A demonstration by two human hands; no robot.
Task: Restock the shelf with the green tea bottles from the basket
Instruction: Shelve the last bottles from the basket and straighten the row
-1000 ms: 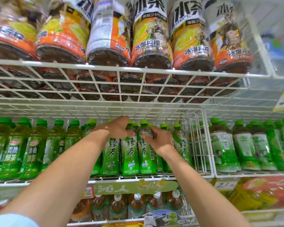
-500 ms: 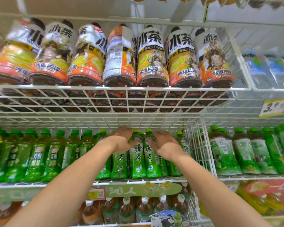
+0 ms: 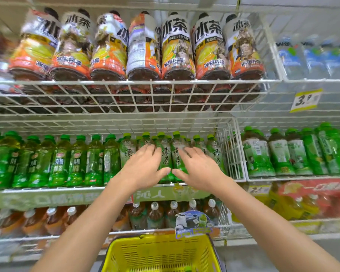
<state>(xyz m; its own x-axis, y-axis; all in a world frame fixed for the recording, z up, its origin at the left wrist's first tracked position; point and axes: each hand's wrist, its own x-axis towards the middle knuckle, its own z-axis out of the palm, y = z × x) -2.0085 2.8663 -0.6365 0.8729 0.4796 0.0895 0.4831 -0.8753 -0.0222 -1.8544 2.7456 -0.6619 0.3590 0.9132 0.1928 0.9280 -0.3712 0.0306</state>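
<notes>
Green tea bottles (image 3: 166, 160) labelled 绿茶, seemingly touched by both spread hands.

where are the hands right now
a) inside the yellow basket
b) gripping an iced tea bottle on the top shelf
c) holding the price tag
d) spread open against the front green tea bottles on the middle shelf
d: the left hand and right hand lie open-fingered against the front green tea bottles, well above the yellow basket.
</notes>
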